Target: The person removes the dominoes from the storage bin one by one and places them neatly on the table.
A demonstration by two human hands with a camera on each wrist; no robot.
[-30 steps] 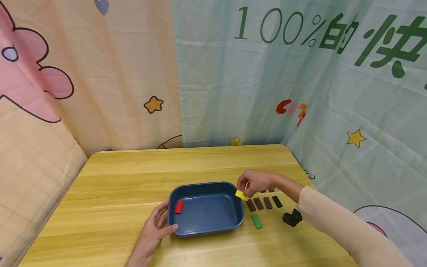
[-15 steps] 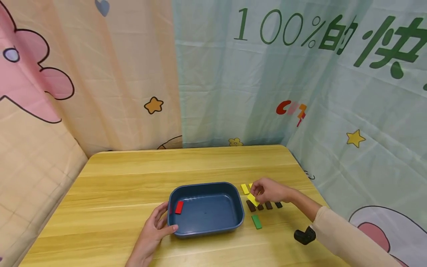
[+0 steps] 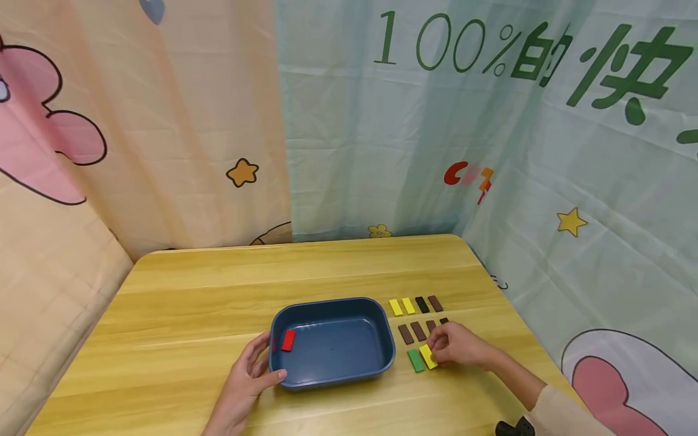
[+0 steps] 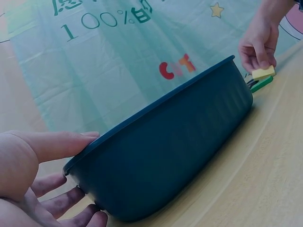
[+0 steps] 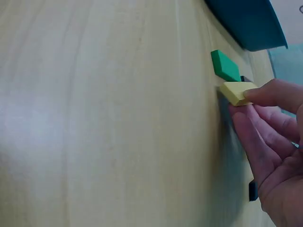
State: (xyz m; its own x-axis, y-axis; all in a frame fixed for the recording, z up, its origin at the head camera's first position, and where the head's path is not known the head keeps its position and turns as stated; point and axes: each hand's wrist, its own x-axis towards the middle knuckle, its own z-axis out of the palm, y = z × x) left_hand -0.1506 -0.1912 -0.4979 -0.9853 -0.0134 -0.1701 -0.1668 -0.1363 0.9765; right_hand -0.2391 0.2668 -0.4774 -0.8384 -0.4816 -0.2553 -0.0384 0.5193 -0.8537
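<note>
My left hand [image 3: 242,381] grips the left end of a blue plastic bin [image 3: 335,354], thumb over the rim and fingers against the outer wall [image 4: 156,156]. Inside the bin, near that end, lies a red rectangular block [image 3: 288,340]. To the bin's right, my right hand [image 3: 460,346] pinches a yellow block [image 3: 427,357] between thumb and fingers. In the right wrist view this yellow block [image 5: 236,92] is tilted slightly above the tabletop, beside a green block [image 5: 226,66]. That green block [image 3: 416,361] lies flat by the bin's right wall.
Behind my right hand, brown blocks [image 3: 406,334] form a row, its right end partly hidden. Farther back lie two yellow blocks [image 3: 395,307], a black block [image 3: 422,304] and another brown block [image 3: 435,303]. Printed curtains [image 3: 349,151] surround the wooden table [image 3: 218,278].
My right hand has carried the yellow block from beside the bin's right rim toward me and rightward, beside the green block. My left hand keeps its grip; the head view has shifted slightly.
</note>
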